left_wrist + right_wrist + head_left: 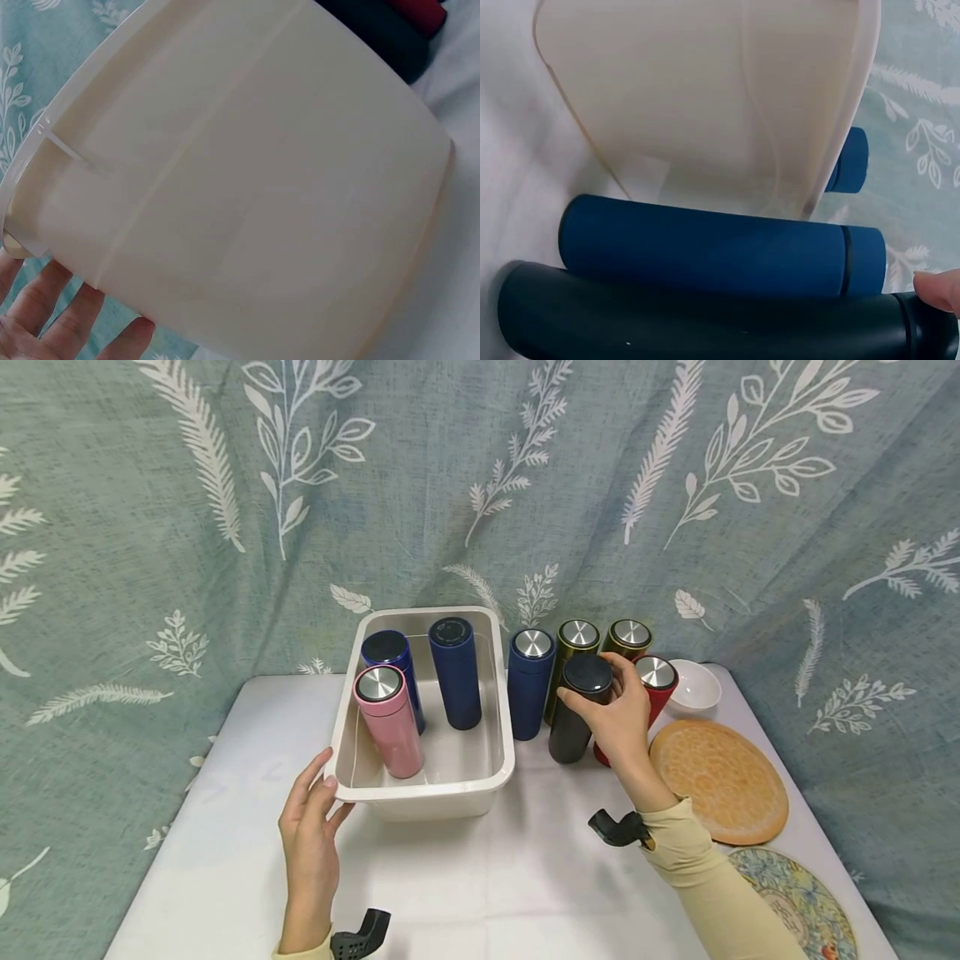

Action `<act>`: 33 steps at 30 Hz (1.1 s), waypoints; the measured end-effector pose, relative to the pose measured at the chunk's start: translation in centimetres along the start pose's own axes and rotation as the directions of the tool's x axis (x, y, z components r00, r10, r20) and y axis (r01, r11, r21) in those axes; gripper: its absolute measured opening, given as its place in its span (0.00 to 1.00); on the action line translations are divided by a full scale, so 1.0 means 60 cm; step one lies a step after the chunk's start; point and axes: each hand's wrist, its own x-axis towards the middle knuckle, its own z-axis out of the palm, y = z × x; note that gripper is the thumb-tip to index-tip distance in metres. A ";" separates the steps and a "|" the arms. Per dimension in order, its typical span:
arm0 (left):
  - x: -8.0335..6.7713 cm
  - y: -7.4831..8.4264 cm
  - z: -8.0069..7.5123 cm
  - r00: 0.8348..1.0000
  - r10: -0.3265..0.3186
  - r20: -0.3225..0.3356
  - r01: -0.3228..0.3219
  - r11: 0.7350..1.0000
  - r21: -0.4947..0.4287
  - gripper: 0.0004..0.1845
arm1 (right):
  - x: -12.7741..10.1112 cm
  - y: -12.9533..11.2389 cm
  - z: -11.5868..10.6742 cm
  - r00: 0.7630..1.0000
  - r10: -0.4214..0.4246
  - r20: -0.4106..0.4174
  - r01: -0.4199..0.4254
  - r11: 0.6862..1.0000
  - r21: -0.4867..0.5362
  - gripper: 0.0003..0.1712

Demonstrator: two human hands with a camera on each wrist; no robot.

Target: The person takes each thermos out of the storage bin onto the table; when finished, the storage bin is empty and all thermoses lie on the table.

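The right hand curls its fingers round the lid of a tall black cylindrical flask, standing on the white-clothed table beside a blue flask. The left hand, fingers relaxed, touches the cream plastic tub's near corner.

Off to the right, along the table's edge

A white bowl stands by the leaf-print curtain; nearer, a round tan mat; then a floral plate; all on a white cloth.
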 end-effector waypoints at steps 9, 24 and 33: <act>0.001 0.000 -0.001 1.000 -0.002 0.001 0.002 1.000 0.001 0.21 | 0.002 0.003 0.001 1.000 0.013 -0.017 -0.013 1.000 -0.007 0.43; 0.001 -0.001 -0.002 1.000 -0.004 0.001 0.004 1.000 -0.003 0.22 | -0.002 0.011 -0.002 1.000 -0.008 0.011 0.008 1.000 -0.029 0.44; 0.000 0.000 -0.001 1.000 -0.010 0.004 0.010 1.000 -0.014 0.22 | -0.006 0.006 -0.005 1.000 -0.030 0.009 0.031 0.995 -0.090 0.44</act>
